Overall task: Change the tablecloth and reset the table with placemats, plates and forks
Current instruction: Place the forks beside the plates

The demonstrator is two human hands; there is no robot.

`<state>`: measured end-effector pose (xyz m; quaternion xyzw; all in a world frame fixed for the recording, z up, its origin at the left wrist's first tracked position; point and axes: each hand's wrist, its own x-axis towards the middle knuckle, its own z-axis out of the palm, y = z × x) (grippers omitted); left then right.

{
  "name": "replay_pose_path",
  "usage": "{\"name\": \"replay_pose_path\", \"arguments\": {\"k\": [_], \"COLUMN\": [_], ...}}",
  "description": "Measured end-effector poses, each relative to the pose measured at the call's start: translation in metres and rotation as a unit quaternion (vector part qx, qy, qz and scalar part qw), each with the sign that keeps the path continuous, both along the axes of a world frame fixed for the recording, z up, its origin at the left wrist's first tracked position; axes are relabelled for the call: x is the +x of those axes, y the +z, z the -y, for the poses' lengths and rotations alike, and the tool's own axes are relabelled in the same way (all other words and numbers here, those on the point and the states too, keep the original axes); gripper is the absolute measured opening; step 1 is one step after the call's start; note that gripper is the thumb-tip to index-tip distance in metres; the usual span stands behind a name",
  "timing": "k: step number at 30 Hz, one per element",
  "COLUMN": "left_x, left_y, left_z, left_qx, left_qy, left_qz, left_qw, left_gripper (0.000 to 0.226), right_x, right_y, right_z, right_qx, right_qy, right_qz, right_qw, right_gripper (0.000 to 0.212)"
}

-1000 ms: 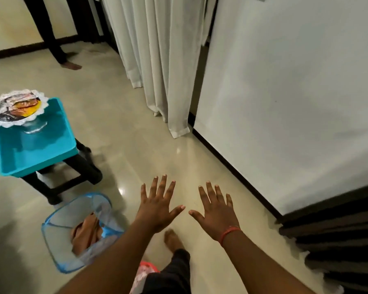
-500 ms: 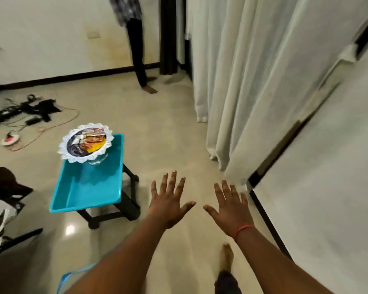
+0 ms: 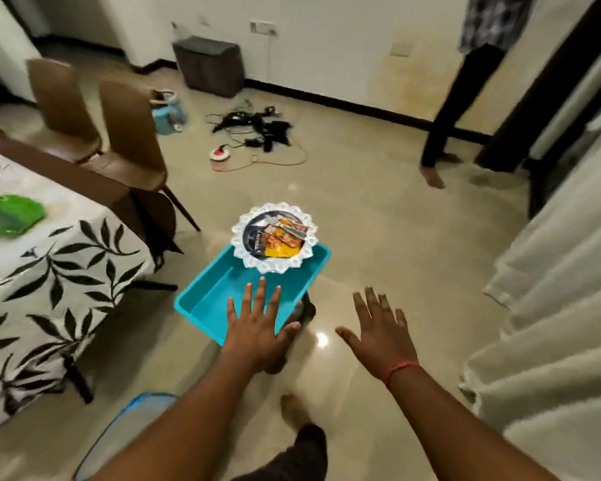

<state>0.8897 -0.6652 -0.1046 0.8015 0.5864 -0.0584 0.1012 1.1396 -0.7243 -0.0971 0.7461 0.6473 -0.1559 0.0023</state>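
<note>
A table [image 3: 32, 272] at the left wears a white tablecloth printed with black leaves. A green placemat [image 3: 11, 215] lies on it near the far corner. A teal tray [image 3: 205, 300] rests on a low dark stool in the middle of the floor, and a lace-edged plate [image 3: 275, 237] with packets and what look like forks sits on its far end. My left hand [image 3: 257, 324] is spread open over the tray's near edge. My right hand [image 3: 379, 328], with a red thread at the wrist, is spread open over bare floor to the right.
Two brown chairs [image 3: 125, 133] stand at the table's far side. Cables and a power strip [image 3: 250, 133] lie on the floor beyond. Another person's legs [image 3: 444, 133] stand at the back right. White curtains [image 3: 552, 307] hang at right. A blue mesh basket [image 3: 125, 435] sits by my feet.
My view has swung left from the wall and curtains to the table, chairs and tray. Both hands stay spread and empty; the left one is now over the tray.
</note>
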Motion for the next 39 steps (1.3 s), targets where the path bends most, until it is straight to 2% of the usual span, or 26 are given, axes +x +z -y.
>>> {"name": "replay_pose_path", "arguments": {"k": [4,8,12,16,21,24,29,36,39], "left_x": [-0.009,-0.017,-0.021,-0.032,-0.033,-0.023,-0.005,0.022,0.026], "left_y": [-0.023,-0.035,-0.041,-0.049,-0.059,-0.065,-0.066,-0.056,-0.059], "left_z": [-0.077,-0.148,-0.19,-0.24,-0.267,-0.272,-0.266,-0.229,-0.221], "left_qx": [0.004,-0.014,-0.013,-0.006,-0.031,-0.046,-0.057,-0.07,-0.076], "left_qy": [0.049,0.082,0.118,0.17,0.237,0.276,0.372,0.484,0.502], "left_qz": [0.018,0.006,0.02,0.014,-0.011,-0.011,-0.014,-0.005,-0.008], "left_qw": [0.999,0.997,0.993,0.985,0.971,0.96,0.927,0.872,0.861], "left_gripper": [0.091,0.086,0.088,0.08,0.078,0.076,0.08,0.081,0.084], "right_x": [-0.003,-0.011,-0.015,-0.028,-0.044,-0.048,-0.053,-0.052,-0.053], "right_y": [-0.014,-0.031,-0.045,-0.061,-0.089,-0.109,-0.14,-0.15,-0.151], "right_z": [-0.11,-0.203,-0.271,-0.359,-0.443,-0.477,-0.502,-0.509,-0.516], "right_qx": [-0.001,-0.023,-0.06,-0.071,-0.106,-0.16,-0.238,-0.295,-0.329], "right_qy": [0.042,0.083,0.124,0.174,0.21,0.224,0.237,0.209,0.223], "right_qz": [-0.003,0.003,0.002,-0.008,-0.026,-0.033,-0.041,-0.04,-0.026], "right_qw": [0.999,0.996,0.99,0.982,0.972,0.961,0.941,0.931,0.917], "right_gripper": [0.095,0.082,0.078,0.077,0.059,0.047,0.041,0.035,0.034]}}
